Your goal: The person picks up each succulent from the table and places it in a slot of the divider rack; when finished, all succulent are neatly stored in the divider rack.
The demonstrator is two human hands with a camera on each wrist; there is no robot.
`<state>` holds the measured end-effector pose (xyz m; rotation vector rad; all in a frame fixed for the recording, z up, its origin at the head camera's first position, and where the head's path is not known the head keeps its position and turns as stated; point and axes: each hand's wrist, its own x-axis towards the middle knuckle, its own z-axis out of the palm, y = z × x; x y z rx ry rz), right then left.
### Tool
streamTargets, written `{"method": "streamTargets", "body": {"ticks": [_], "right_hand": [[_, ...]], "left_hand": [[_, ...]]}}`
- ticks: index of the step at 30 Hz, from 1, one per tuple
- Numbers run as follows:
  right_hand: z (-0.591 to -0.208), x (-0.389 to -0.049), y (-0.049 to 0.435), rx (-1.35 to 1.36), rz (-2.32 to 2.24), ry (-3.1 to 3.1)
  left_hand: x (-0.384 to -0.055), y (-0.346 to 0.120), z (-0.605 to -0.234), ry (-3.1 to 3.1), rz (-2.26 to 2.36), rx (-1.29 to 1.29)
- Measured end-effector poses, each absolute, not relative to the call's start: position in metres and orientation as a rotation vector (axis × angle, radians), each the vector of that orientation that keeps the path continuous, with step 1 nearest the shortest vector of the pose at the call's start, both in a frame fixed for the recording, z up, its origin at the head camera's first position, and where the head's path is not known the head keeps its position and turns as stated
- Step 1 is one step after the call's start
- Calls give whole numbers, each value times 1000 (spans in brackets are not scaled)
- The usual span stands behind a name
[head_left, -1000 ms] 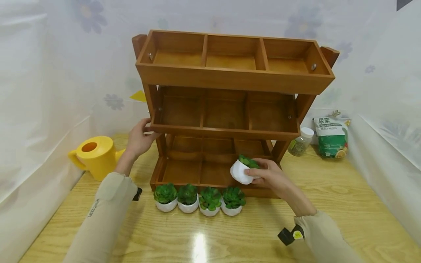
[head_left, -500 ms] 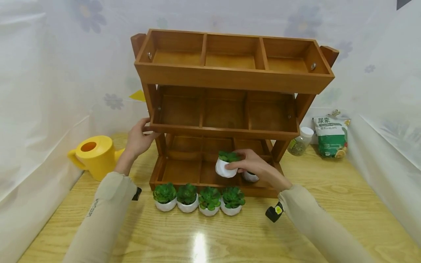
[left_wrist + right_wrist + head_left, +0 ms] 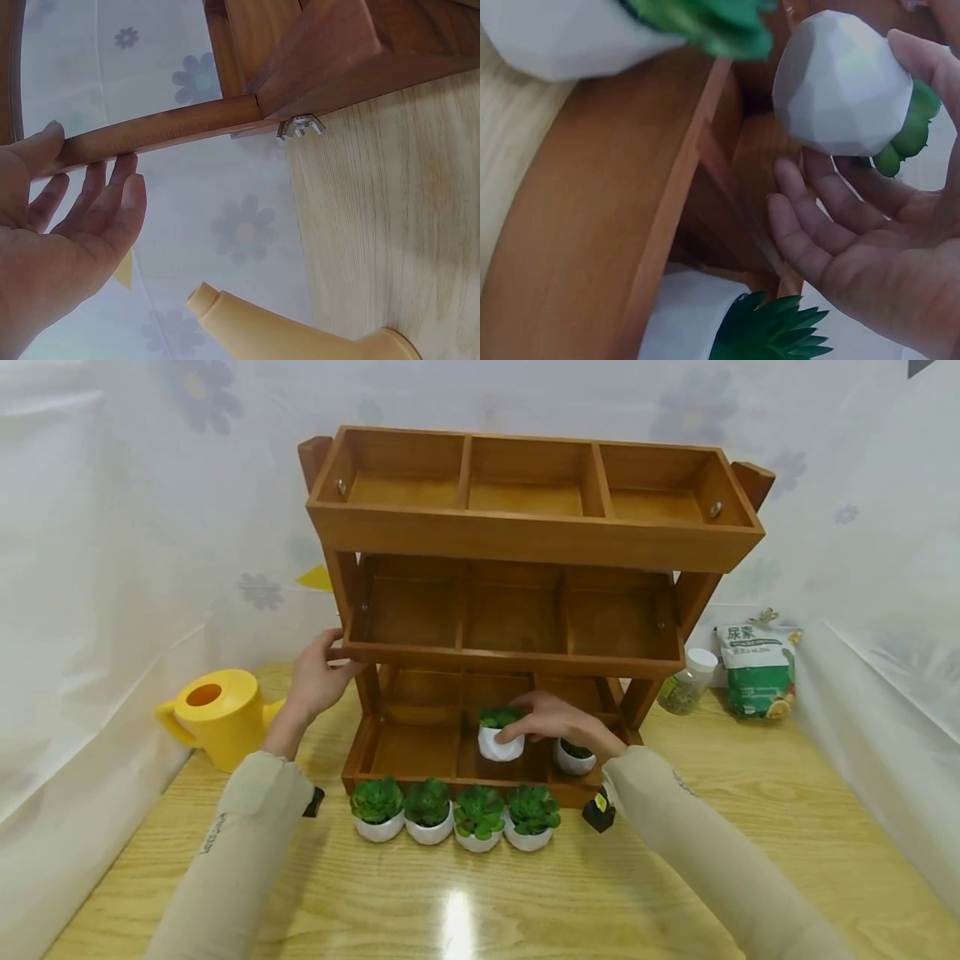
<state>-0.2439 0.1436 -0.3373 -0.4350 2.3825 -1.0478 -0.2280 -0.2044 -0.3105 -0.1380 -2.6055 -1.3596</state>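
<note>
In the head view my right hand [image 3: 551, 717] pinches a potted succulent [image 3: 501, 745], a white faceted pot with green leaves. It is held over the middle compartment of the bottom tier of a brown wooden three-tier plant stand [image 3: 525, 543]. The right wrist view shows the pot [image 3: 840, 86] tilted, thumb on one side, fingers on the other. A second potted succulent [image 3: 576, 758] sits in the bottom tier's right compartment, partly behind my right wrist. My left hand [image 3: 82, 217] grips the stand's left side post [image 3: 161, 129] between thumb and fingers.
Several potted succulents [image 3: 453, 825] stand in a row before the stand on the wooden table [image 3: 375, 893]. A yellow watering can [image 3: 225, 714] is at the left. At the right are a white-lidded jar [image 3: 686, 683] and a green-and-white bag [image 3: 759, 672].
My right hand has carried its potted succulent left, from the bottom tier's right side to its middle compartment. The succulent in the right compartment has come into sight. My left hand stays put.
</note>
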Motion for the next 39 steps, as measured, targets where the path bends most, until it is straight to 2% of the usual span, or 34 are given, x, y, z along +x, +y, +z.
{"method": "streamTargets", "body": {"ticks": [17, 26, 39], "right_hand": [[-350, -264, 118, -554, -581, 2577], [-355, -267, 119, -662, -550, 2561], [-356, -254, 120, -808, -549, 2634]], "left_hand": [[-226, -204, -309, -2621, -1351, -132], [-226, -204, -309, -2607, -1361, -142], [-228, -206, -313, -2602, -1382, -149]]}}
